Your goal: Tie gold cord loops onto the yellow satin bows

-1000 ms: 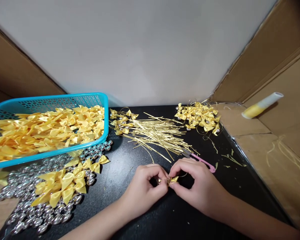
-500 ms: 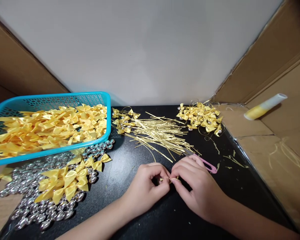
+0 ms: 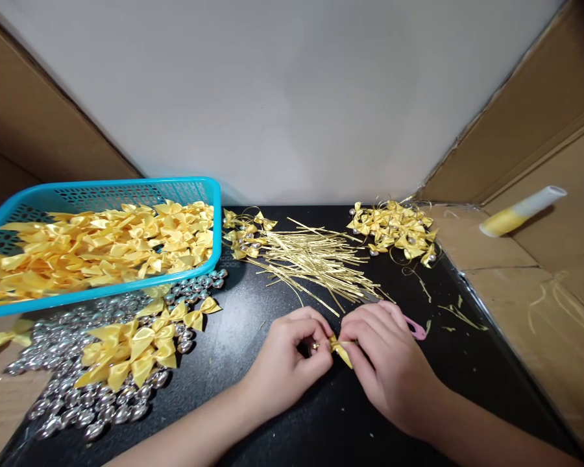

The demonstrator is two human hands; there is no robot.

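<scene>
Between my hands, above the black tabletop, is a yellow ribbon bow (image 3: pixel 341 354), partly covered by fingers. My left hand (image 3: pixel 296 353) pinches its left side, and a small shiny bell or bead (image 3: pixel 315 347) shows inside the curl of those fingers. My right hand (image 3: pixel 382 357) is closed on the bow's right side with thumb and forefinger. Under the right hand lies a tool with a pink handle (image 3: pixel 417 329), mostly hidden. Just beyond my hands spreads a pile of gold twist ties (image 3: pixel 321 259).
At left stands a turquoise basket (image 3: pixel 217 227) full of yellow bows. Silver beads (image 3: pixel 95 405) and loose bows (image 3: pixel 136 350) lie before it. Bows with beads attached (image 3: pixel 396 227) are heaped at back right, a smaller group (image 3: pixel 246 233) at back centre. A yellow-white tube (image 3: pixel 523 211) juts from the cardboard at right.
The yellow bow between my fingers has come into clearer view as my right hand shifted slightly. The whole view has moved a little; the piles look the same.
</scene>
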